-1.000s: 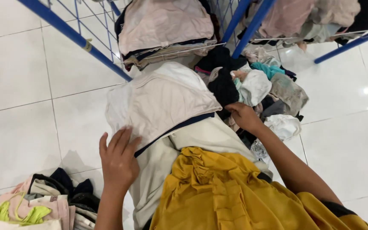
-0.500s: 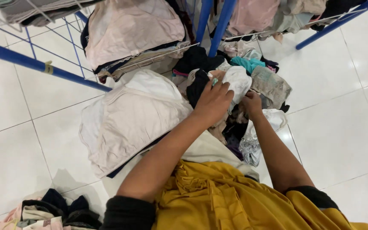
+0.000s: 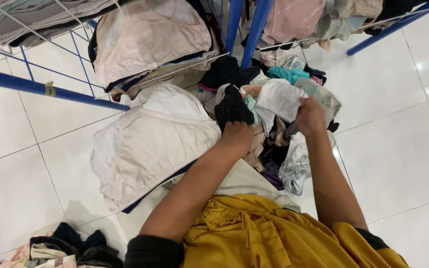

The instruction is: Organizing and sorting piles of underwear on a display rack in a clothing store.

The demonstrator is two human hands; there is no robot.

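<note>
My left hand grips a small black garment and lifts it from a heap of mixed laundry on the floor. My right hand is closed on a white garment just right of the black one. A large cream padded cloth lies on the floor left of my left arm. A mustard yellow garment covers my lap at the bottom of the view.
A blue metal drying rack with cream and pink clothes draped on its wire rails stands above the heap. A second small pile of clothes lies at the bottom left. White tiled floor surrounds everything.
My left hand has left the floor at the lower left, reached up into the heap and taken the black garment. My right hand has taken the white garment. The view has tilted up.
</note>
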